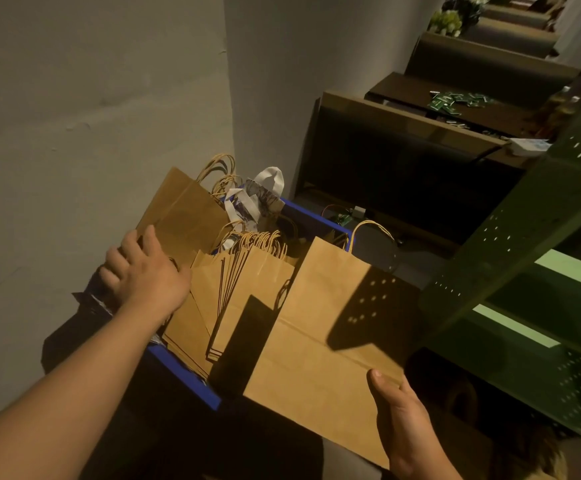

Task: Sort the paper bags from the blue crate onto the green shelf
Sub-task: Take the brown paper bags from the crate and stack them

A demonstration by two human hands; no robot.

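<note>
While the right hand [400, 417] is pinching a large paper bag [320, 327] by one edge, seemingly loosely, and the left hand [143, 271] is gripping another bag [181, 213] in the blue crate [185, 372], the large one is risking slipping.

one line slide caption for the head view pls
Right hand holds a flat paper bag beside the blue crate.

A blue crate [185, 370] sits low against the wall, packed with flat brown paper bags [244, 299] standing on edge, their twisted handles pointing up. My left hand [147, 271] grips another brown bag [185, 213] leaning at the crate's far side. My right hand [400, 420] holds a large flat brown bag [320, 327] by its bottom edge, beside the green shelf [524, 271]
</note>
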